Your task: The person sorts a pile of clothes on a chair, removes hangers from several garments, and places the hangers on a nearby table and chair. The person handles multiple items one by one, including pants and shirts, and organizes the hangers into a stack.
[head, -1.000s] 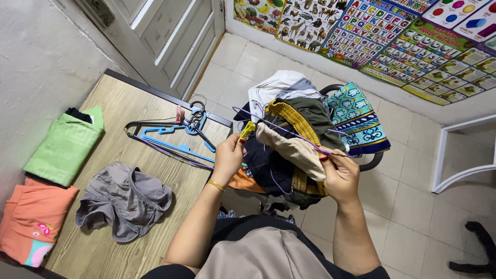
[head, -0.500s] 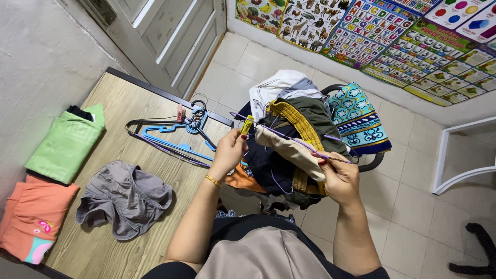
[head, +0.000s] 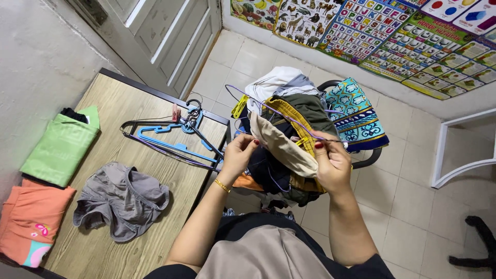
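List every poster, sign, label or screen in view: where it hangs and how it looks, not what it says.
Fruit poster: low on the far wall, leftmost, colourful pictures.
Animal poster: beside it, animal pictures in a grid.
Alphabet chart: next right, rows of coloured squares.
Green-bordered chart: further right, small picture boxes.
Shapes chart: top right, coloured shapes on white.
No screens or packages.

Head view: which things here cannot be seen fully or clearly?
- Chair: the clothes pile covers its seat.
- Purple wire hanger: too thin to follow; the right hand hides its end.
- Left hand: what its fingertips pinch is too small to tell.
- Orange garment: cut by the left edge.
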